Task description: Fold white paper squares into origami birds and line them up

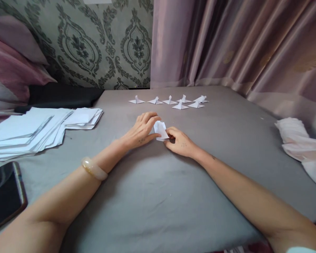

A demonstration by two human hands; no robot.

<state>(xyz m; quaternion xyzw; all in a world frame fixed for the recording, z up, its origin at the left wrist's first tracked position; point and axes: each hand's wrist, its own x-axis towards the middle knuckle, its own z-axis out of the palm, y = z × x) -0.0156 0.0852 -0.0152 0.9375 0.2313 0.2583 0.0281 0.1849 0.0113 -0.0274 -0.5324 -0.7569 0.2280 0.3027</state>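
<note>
A small folded piece of white paper [161, 130] is held between my two hands, over the middle of the grey cloth. My left hand [143, 130] grips its left side, the thumb at the lower edge and the fingers arched over the top. From the right, my right hand [179, 141] pinches its lower right corner between thumb and index finger. Beyond the hands, several folded white paper birds [180, 105] stand in a loose row, wings spread. A pale bangle circles my left wrist.
Stacks of white paper [28, 131] lie at the left, with smaller sheets [84, 116] beside them. A dark phone [6, 193] rests at the near left. Black fabric [65, 95] sits behind the stacks. Pale crumpled cloth [302, 147] lies at right, below the curtain [226, 42].
</note>
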